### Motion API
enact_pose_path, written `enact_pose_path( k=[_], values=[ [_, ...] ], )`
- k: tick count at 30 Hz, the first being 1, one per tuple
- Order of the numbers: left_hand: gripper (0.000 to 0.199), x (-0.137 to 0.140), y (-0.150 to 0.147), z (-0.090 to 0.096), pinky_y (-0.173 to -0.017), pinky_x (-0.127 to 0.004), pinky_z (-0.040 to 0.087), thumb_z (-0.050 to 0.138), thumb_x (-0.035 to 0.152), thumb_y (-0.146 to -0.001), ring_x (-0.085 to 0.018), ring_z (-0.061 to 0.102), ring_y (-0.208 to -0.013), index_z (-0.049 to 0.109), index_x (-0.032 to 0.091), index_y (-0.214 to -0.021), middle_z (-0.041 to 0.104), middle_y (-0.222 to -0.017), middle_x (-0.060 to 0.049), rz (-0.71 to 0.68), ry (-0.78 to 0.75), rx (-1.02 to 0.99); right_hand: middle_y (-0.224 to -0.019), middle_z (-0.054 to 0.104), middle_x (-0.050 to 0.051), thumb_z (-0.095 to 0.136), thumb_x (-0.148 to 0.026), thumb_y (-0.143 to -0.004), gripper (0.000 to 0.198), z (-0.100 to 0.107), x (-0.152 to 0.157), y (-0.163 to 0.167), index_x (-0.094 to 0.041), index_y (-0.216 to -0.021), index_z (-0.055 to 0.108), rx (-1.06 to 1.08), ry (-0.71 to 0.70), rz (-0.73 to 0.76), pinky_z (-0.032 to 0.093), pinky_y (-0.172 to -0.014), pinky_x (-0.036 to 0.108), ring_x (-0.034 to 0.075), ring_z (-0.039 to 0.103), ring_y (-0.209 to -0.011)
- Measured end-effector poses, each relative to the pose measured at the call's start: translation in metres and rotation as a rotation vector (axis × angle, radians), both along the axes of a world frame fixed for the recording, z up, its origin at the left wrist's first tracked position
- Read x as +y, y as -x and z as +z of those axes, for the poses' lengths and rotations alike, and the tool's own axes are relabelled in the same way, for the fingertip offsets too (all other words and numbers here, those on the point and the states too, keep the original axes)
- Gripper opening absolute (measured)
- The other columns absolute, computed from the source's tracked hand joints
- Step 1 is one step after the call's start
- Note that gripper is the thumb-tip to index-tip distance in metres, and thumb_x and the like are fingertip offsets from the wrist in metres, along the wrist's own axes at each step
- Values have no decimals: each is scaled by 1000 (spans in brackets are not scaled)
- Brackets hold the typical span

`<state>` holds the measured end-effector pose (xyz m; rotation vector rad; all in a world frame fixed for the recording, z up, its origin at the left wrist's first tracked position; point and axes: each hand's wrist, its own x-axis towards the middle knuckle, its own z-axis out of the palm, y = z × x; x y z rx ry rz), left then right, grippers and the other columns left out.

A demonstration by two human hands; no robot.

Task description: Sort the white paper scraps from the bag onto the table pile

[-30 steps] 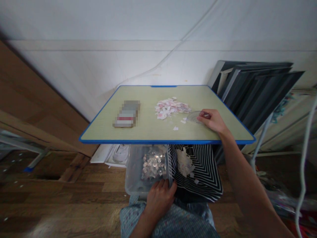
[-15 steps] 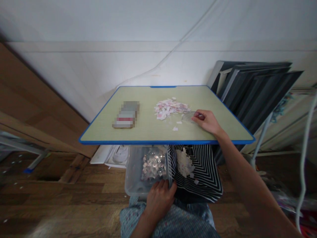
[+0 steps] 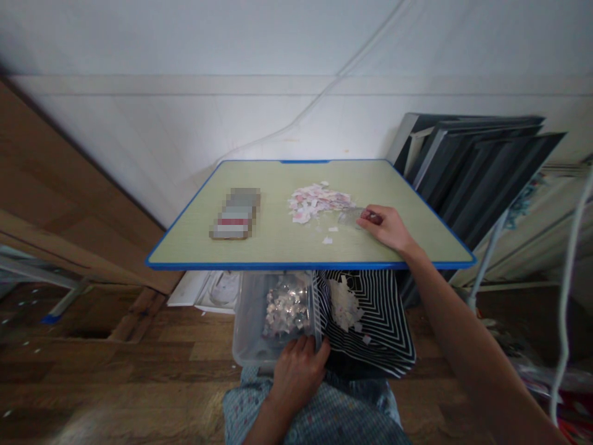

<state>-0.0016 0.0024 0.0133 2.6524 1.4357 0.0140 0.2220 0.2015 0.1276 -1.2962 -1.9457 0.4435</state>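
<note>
Head view: we see the table point(image 3: 269, 250) across the middle, its blue front edge over the striped cloth point(image 3: 386, 321) and clear tub point(image 3: 250, 327) at lower middle. The left hand point(image 3: 301, 368) curls its fingers over the tub's near rim, maybe to keep it steady. A heap of paper bits point(image 3: 317, 203) sits right of center, with open room between it and the blurred block point(image 3: 235, 216) at left. Beside the heap, the right hand point(image 3: 383, 227) pinches a thin see-through piece point(image 3: 347, 216) by one end, maybe so the rest stays free.

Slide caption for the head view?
Right hand holds a clear piece beside pale scraps on a blue-edged table; left hand at a plastic bin.
</note>
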Motion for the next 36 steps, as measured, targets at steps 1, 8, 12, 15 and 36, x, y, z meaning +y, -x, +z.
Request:
enact_pose_path(
  k=[1,8,12,15,36],
  values=[
    [37,0,0,-1,-67,-34,45,55,16,-76,-23,53,-80,47,19,-113,57,-88,-7,4,-4,-2,-56,47,-1,54,-34,-70,20,-1,1,0,-16,-61,49,-13,-2,6,30,-48,22,9,40,-50],
    [38,1,-1,-1,-69,-34,45,55,17,-76,-22,53,-82,46,20,-113,56,-89,-6,13,17,2,-56,48,0,51,-31,-73,17,-2,3,3,-16,-66,51,-113,-102,-45,30,-51,23,10,39,-50],
    [38,1,-1,1,-69,-34,45,55,18,-77,-22,53,-82,46,19,-114,56,-89,-7,5,19,2,-53,45,-1,52,-31,-72,19,0,0,4,-17,-60,48,-99,-53,43,29,-48,22,9,38,-49],
    [39,0,-1,0,-69,-34,45,55,18,-77,-23,53,-82,46,19,-114,56,-89,-7,4,15,6,-52,44,-2,53,-31,-70,19,1,0,2,-16,-58,47,-54,-29,14,28,-47,22,8,37,-48],
    [37,1,-1,1,-67,-34,46,57,19,-76,-23,54,-80,48,19,-112,57,-87,-7,3,-8,9,-48,37,-5,59,-37,-68,27,6,-11,9,-16,-57,46,84,247,322,26,-43,21,6,33,-44]
  ],
)
